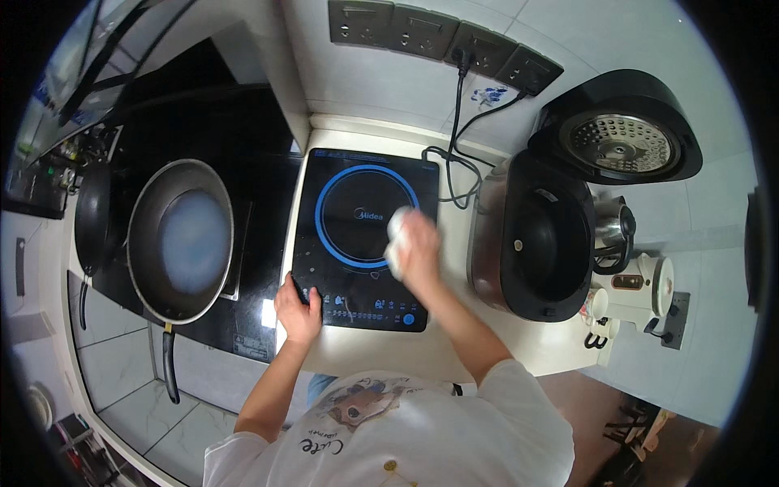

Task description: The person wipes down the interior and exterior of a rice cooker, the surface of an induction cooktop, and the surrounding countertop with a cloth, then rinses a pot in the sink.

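A black Midea induction cooktop (365, 243) with a blue ring lies on the pale counter in front of me. My left hand (299, 311) grips its front left edge, thumb on the glass and fingers at the side. Over the right part of the ring is my right hand (420, 246), blurred, closed on a white cloth or tissue (398, 237); its exact kind is hard to tell. Small droplets or specks show on the glass near the left edge. To the left, a frying pan (143, 249) with whitish liquid inside stands on a black glass hob (261, 213).
Right of the cooktop stands a rice cooker (493, 243) with its lid (688, 140) raised. Behind it are a steel kettle (608, 222), a cream appliance (633, 283) and cups. Black power cords (453, 134) run up to wall sockets (423, 30). A second pan (92, 213) is far left.
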The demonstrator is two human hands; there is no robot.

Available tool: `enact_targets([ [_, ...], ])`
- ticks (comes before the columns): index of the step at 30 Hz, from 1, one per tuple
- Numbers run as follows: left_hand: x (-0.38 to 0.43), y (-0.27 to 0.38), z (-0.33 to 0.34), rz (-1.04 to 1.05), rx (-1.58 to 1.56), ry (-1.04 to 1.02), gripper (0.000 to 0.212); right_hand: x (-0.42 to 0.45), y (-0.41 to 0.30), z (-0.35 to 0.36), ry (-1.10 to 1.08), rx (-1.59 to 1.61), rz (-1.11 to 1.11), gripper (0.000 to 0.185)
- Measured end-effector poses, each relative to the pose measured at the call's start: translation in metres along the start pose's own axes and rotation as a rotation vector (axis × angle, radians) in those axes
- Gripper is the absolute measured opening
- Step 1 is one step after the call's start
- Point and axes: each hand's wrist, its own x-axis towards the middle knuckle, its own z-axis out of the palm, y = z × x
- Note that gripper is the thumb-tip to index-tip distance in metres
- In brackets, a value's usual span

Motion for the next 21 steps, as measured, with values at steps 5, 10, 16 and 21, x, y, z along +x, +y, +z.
enact_targets([
  [5, 0.005, -0.004, 0.002, 0.009, -0.016, -0.056, 0.063, 0.088, 0.065, 0.013, 0.276, -0.024, 0.338, 0.056],
  [10, 0.003, -0.007, 0.005, -0.082, -0.054, -0.027, 0.057, -0.004, -0.004, -0.022, 0.066, 0.012, 0.304, 0.055],
  [16, 0.005, -0.009, 0.002, -0.027, -0.103, -0.07, 0.059, -0.11, -0.06, -0.062, -0.065, -0.011, 0.249, 0.052],
  [21, 0.01, -0.008, -0.003, -0.092, -0.245, -0.115, 0.06, 0.033, 0.01, 0.001, 0.159, -0.145, 0.339, 0.054],
])
